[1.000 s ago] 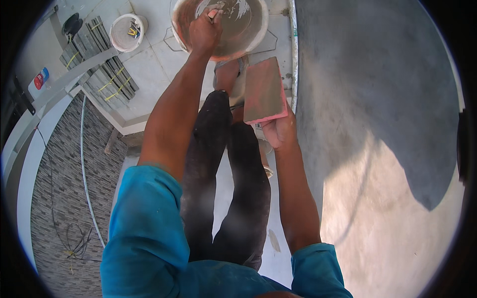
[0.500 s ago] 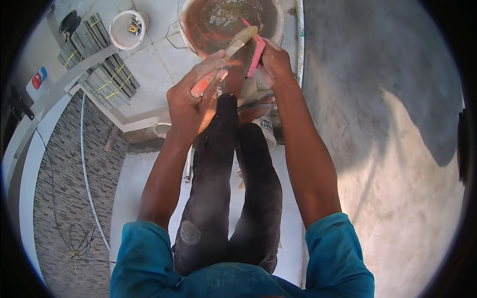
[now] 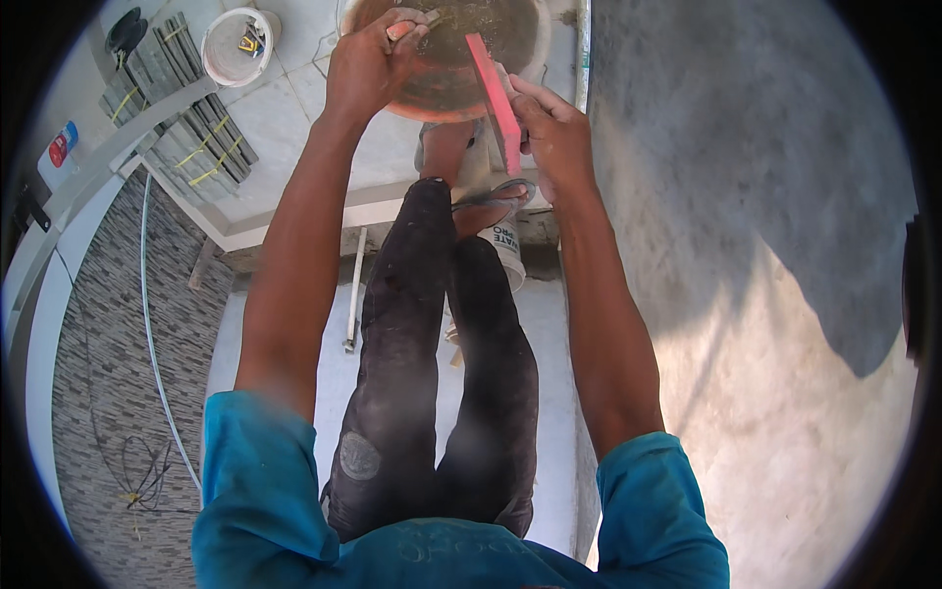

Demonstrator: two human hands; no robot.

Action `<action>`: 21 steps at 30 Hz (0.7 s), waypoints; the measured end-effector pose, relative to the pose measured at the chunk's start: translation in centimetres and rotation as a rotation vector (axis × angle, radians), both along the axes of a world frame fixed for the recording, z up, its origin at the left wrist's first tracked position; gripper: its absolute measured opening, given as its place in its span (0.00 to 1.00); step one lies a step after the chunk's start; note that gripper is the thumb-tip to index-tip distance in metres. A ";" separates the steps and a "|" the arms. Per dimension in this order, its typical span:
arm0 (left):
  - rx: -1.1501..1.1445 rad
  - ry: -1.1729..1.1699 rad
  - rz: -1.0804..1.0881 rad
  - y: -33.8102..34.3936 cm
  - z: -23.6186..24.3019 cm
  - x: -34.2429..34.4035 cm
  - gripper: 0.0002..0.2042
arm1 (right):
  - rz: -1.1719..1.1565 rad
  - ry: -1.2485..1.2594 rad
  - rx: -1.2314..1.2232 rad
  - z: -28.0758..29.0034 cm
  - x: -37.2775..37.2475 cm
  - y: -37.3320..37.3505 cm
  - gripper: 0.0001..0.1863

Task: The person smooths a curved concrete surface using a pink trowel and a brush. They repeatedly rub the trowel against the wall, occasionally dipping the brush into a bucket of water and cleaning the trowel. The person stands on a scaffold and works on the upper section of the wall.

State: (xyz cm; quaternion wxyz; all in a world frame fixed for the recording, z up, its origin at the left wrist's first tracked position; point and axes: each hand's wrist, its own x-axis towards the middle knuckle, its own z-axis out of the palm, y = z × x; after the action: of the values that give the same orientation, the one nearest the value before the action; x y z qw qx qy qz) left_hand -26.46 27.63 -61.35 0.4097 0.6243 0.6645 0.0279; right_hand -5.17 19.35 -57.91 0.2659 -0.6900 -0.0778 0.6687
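My left hand [image 3: 369, 71] is closed round the orange handle of a brush [image 3: 400, 30], its head over or in the murky water of a wide round tub [image 3: 541, 61] ahead of me. Whether the bristles touch the water is hard to make out. In my right hand [image 3: 561, 139] is a flat pink hand float [image 3: 497, 106], held edge-up by its back at the tub's near right side. The fingers hide most of the float's grip. The two tools are apart from each other.
At the far left a small white bucket [image 3: 215, 71] holds a yellow-and-black tape measure [image 3: 251, 42]. Grey strips [image 3: 184, 155] tied with yellow bands lie near a pale rail [image 3: 172, 104]. Close to my feet are another white bucket [image 3: 504, 253] and a thin pipe [image 3: 355, 294].
My left hand has carried the brush away from the float, forward and left, to the tub. The right hand has lowered the float slightly toward me, turning its pink face more into view.
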 end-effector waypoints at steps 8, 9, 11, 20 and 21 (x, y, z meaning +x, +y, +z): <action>0.229 -0.247 0.119 -3.0 6.8 1.2 0.08 | -0.322 0.201 -0.134 -4.1 1.0 0.6 0.18; 0.271 -0.343 0.168 -4.0 8.9 1.3 0.08 | -0.335 0.214 -0.138 -4.3 0.7 0.8 0.18; 0.201 -0.450 0.228 -5.5 11.9 1.9 0.08 | -0.373 0.267 -0.144 -3.9 -0.2 0.9 0.18; 0.256 -0.421 0.264 -5.8 10.3 3.8 0.08 | -0.445 0.327 -0.094 -2.6 0.6 -1.6 0.16; 0.218 -0.374 0.208 -5.9 10.1 3.8 0.09 | -0.446 0.334 -0.100 -2.3 0.5 -1.4 0.17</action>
State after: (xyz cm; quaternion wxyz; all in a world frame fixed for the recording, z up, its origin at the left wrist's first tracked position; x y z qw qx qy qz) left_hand -22.67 21.68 -51.26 0.4507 0.5772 0.6308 0.2567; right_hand -4.67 17.92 -60.21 0.3810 -0.5827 0.1539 0.7012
